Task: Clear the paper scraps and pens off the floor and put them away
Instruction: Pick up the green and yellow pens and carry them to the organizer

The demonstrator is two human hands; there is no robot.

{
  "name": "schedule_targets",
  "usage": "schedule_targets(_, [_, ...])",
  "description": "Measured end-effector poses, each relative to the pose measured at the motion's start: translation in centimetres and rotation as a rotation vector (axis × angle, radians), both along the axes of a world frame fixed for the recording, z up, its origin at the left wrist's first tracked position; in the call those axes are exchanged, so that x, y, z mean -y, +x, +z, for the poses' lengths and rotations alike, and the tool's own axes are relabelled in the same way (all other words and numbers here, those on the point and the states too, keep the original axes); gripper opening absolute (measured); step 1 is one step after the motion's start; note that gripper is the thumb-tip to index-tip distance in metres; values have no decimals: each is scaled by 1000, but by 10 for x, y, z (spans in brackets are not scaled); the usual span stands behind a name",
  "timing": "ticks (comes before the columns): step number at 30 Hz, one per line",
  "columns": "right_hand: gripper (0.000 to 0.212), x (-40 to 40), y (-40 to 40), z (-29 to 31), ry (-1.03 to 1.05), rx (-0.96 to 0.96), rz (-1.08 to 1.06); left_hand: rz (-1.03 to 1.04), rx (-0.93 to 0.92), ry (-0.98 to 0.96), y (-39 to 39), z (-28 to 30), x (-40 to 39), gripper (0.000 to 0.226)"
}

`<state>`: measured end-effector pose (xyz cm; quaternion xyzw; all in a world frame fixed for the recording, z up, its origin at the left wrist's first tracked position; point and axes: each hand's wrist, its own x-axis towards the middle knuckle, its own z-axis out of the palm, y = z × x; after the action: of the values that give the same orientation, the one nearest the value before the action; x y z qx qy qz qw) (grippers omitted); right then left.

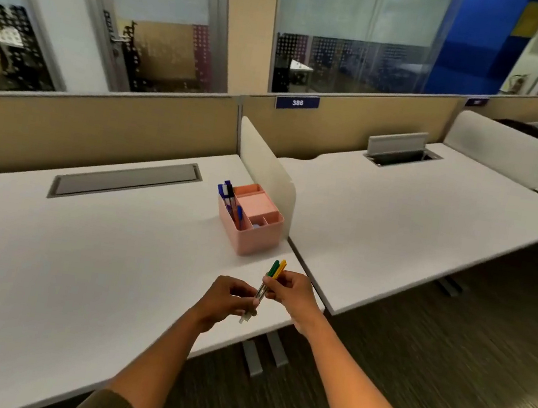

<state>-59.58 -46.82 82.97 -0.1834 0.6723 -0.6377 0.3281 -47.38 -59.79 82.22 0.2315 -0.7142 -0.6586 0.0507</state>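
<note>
Two clear pens, one with a green cap (273, 268) and one with a yellow cap (281, 268), are held together above the near corner of the white desk (79, 263). My right hand (290, 291) pinches them just below the caps. My left hand (230, 300) grips their lower ends. A pink desk organiser (253, 232) stands on the desk just beyond my hands; blue pens (228, 198) stick up from its left compartment. No paper scraps show on the visible floor.
A low frosted divider (266, 165) separates this desk from the neighbouring white desk (431, 219). Beige partition panels (98, 131) run behind both. Grey cable trays are set into the desktops. Striped carpet (430, 347) lies to the right, with desk legs (257, 354) underneath.
</note>
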Motion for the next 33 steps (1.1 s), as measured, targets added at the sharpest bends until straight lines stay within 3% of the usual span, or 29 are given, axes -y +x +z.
schedule_targets(6, [7, 53, -78, 7, -39, -69, 57, 96, 14, 11, -59, 3, 43, 24])
schedule_targets(10, [9, 81, -122, 14, -41, -119, 26, 311, 14, 100, -77, -6, 60, 33])
schedule_targets(15, [3, 122, -152, 32, -34, -163, 3, 599, 61, 61, -87, -19, 90, 41])
schedule_targets(18, [11, 149, -159, 40, 10, -253, 11, 687, 96, 41, -98, -23, 110, 39])
schedule_targets(28, [22, 215, -149, 28, 257, -567, 85, 676, 161, 0, -138, -28, 152, 54])
schedule_targets(33, [32, 229, -139, 10, 441, -596, 177, 636, 172, -16, -145, -36, 165, 52])
